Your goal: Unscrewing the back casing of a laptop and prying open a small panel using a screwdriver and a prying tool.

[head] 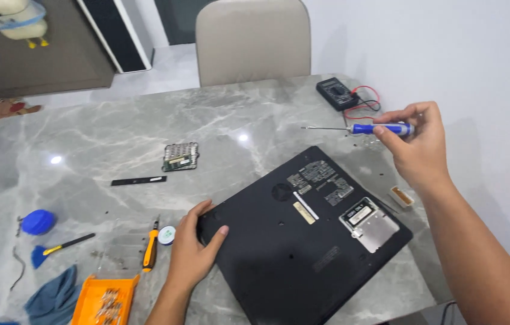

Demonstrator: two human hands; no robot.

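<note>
A black laptop [303,241] lies bottom-up on the grey marble table [116,138], with an open bay showing a silver metal plate [370,224]. My left hand [195,250] grips its near left corner. My right hand [414,141] is raised above the laptop's far right corner and holds a blue-handled screwdriver [381,128] level, its thin shaft pointing left.
A black multimeter [338,93] with red leads lies at the back right. A small circuit board [180,156], a black strip [138,180], an orange screwdriver [150,250], an orange parts tray [104,301], a blue brush [56,248], a blue blower [38,221] and a blue cloth [53,298] are on the left. A beige chair [252,39] stands behind.
</note>
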